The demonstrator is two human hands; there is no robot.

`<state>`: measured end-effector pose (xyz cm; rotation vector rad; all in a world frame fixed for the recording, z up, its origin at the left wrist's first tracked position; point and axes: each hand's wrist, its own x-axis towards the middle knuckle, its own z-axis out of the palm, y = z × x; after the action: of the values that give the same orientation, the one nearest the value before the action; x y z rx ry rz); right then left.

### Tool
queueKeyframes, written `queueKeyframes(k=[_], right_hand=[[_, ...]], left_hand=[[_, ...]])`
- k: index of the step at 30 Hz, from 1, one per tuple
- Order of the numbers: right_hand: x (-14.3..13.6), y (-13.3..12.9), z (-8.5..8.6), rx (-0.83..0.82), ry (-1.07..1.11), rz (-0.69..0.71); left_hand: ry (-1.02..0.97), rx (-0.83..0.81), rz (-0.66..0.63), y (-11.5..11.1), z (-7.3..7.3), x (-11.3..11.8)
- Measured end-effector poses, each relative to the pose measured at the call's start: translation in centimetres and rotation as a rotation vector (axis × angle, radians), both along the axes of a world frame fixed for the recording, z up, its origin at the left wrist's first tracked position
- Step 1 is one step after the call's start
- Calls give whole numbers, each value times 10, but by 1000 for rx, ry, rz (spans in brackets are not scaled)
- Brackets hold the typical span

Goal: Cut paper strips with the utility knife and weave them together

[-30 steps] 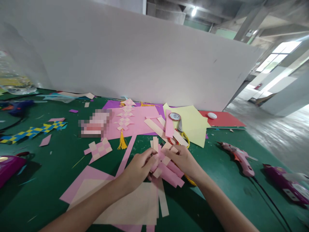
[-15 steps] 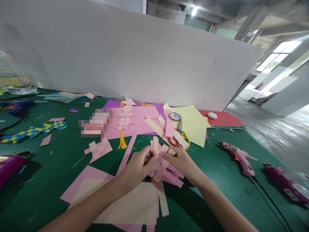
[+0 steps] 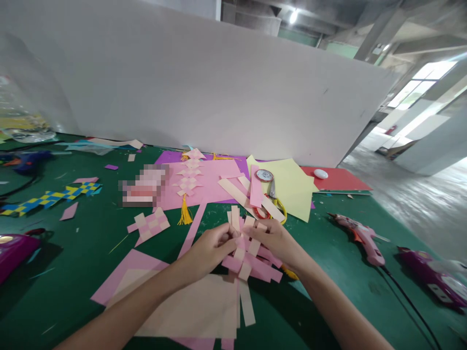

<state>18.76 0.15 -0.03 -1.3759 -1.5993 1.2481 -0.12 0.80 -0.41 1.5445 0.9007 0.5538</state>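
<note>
Between my two hands is a piece of woven paper strips (image 3: 246,256), pink and cream, with loose strip ends sticking out on several sides. My left hand (image 3: 216,247) pinches its left side with curled fingers. On the upper right, my right hand (image 3: 274,238) grips the weave between thumb and fingers. Cream and pink paper sheets (image 3: 182,307) lie below, partly under my left forearm. Just beyond my hands are scissors (image 3: 273,197) with yellow and red handles, partly covered by loose paper strips (image 3: 239,192). A yellow tassel (image 3: 290,273) shows beneath my right wrist.
A woven pink chain with a tassel (image 3: 185,211) and a small woven piece (image 3: 150,224) lie left of centre. A pink glue gun (image 3: 361,238) and its cord are on the right, near a purple power strip (image 3: 434,277). A white board (image 3: 204,82) stands behind.
The woven piece has turned slightly and its lower strips sit further right. My right hand has shifted a little, and more of the yellow tassel shows under the wrist.
</note>
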Motion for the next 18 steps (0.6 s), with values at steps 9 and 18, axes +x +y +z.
queueKeyframes(k=[9, 18], right_hand=[[2, 2, 1, -17, 11, -12], [-3, 1, -3, 74, -38, -39]], left_hand=[[-11, 114, 4, -2, 9, 0], [94, 70, -13, 2, -11, 2]])
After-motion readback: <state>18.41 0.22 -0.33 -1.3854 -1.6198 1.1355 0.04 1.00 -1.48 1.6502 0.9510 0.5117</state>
